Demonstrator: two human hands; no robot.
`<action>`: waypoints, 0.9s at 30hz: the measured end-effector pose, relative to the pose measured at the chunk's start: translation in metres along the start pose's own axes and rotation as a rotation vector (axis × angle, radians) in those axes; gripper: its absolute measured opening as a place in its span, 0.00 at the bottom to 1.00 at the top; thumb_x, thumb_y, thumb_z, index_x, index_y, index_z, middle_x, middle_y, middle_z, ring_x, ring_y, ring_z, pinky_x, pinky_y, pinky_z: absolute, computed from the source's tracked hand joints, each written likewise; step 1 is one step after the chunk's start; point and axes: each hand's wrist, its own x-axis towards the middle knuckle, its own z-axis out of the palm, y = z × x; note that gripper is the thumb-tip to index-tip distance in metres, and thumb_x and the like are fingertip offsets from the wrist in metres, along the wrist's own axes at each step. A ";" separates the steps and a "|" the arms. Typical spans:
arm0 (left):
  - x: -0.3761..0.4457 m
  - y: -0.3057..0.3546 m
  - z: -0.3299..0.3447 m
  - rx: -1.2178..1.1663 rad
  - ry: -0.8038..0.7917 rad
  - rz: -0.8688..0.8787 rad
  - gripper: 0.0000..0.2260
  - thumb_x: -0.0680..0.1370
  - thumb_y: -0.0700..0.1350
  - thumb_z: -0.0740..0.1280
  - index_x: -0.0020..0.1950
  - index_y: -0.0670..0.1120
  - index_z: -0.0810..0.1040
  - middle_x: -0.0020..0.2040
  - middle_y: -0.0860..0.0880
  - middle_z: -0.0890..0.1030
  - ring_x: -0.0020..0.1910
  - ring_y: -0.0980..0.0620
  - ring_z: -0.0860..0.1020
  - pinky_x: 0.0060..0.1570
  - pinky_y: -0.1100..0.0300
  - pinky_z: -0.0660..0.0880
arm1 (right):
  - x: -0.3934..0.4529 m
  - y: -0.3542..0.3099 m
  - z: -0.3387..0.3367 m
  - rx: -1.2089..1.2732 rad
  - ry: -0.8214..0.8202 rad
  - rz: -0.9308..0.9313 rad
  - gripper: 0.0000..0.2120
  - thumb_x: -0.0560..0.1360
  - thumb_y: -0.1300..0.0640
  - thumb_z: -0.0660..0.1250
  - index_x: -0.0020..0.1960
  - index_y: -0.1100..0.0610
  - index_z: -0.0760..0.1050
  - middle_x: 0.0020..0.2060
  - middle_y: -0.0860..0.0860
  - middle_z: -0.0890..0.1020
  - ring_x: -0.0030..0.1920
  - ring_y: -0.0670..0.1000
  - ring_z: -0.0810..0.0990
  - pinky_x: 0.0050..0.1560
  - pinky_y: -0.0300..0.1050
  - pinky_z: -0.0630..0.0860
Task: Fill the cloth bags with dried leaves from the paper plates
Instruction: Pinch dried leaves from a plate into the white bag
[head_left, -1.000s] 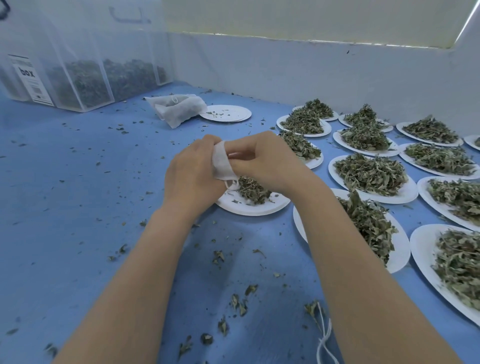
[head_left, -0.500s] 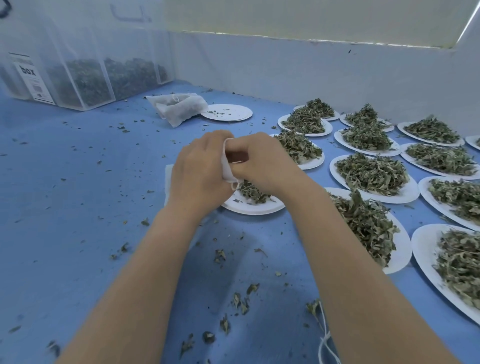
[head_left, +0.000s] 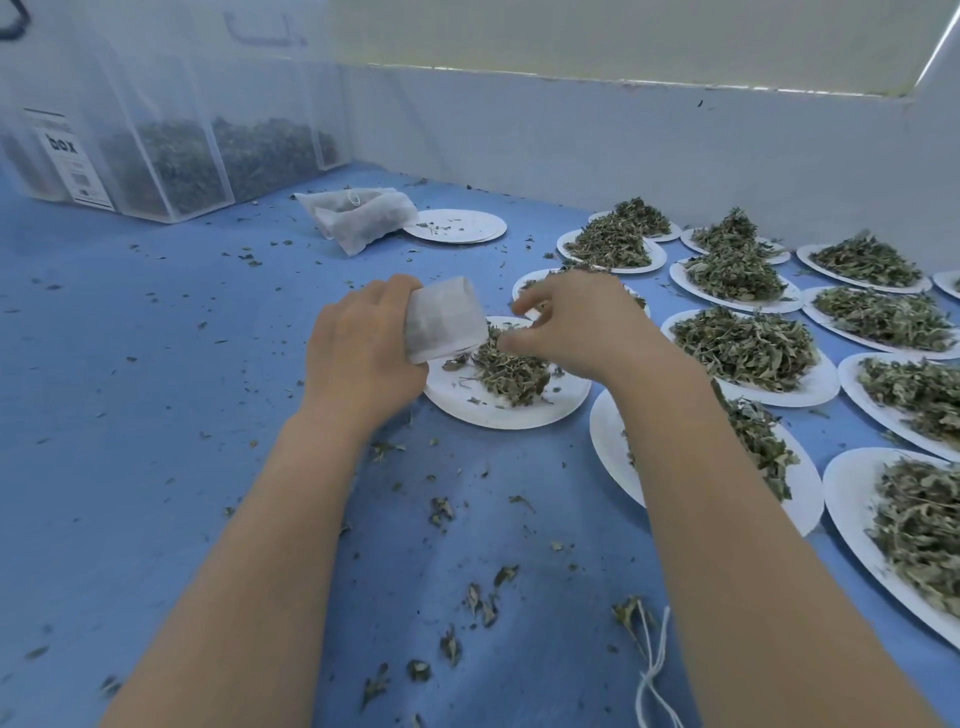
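My left hand (head_left: 363, 348) grips a small white cloth bag (head_left: 441, 325), held tilted over the left edge of a paper plate (head_left: 498, 408). A low pile of dried leaves (head_left: 511, 369) lies on that plate. Just right of the bag, my right hand (head_left: 576, 325) hovers over the pile with its fingers curled and thumb near the leaves; whether it pinches any leaves cannot be told. Two filled cloth bags (head_left: 363, 215) lie further back on the blue table.
Several paper plates heaped with dried leaves (head_left: 748, 348) fill the right side up to the white wall. An almost bare plate (head_left: 457, 226) sits by the filled bags. Clear plastic boxes of leaves (head_left: 171, 166) stand at the back left. Loose leaf crumbs and a white string (head_left: 654, 670) lie near me.
My hands have parted. The right hand let go of the bag and moved right over the leaf pile; the left hand now holds the bag alone, its white side in full view.
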 end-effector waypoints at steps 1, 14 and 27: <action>0.000 0.000 0.001 0.006 -0.001 -0.003 0.21 0.67 0.36 0.67 0.59 0.45 0.72 0.50 0.45 0.77 0.47 0.42 0.72 0.43 0.57 0.61 | -0.001 0.000 0.002 -0.082 -0.078 0.034 0.22 0.70 0.46 0.72 0.60 0.54 0.78 0.55 0.51 0.80 0.49 0.50 0.79 0.47 0.43 0.74; 0.000 -0.002 0.002 0.018 0.008 0.018 0.19 0.66 0.37 0.68 0.57 0.44 0.73 0.48 0.44 0.77 0.46 0.41 0.73 0.43 0.56 0.62 | 0.003 -0.001 0.031 -0.037 -0.076 0.022 0.08 0.69 0.60 0.70 0.48 0.56 0.82 0.34 0.50 0.78 0.39 0.48 0.78 0.34 0.39 0.74; 0.002 -0.012 0.005 0.163 -0.031 0.029 0.18 0.67 0.34 0.65 0.57 0.44 0.73 0.48 0.44 0.77 0.45 0.41 0.72 0.43 0.56 0.60 | 0.007 0.005 0.005 0.124 0.160 -0.089 0.08 0.71 0.60 0.68 0.46 0.51 0.83 0.35 0.48 0.81 0.36 0.45 0.77 0.35 0.19 0.65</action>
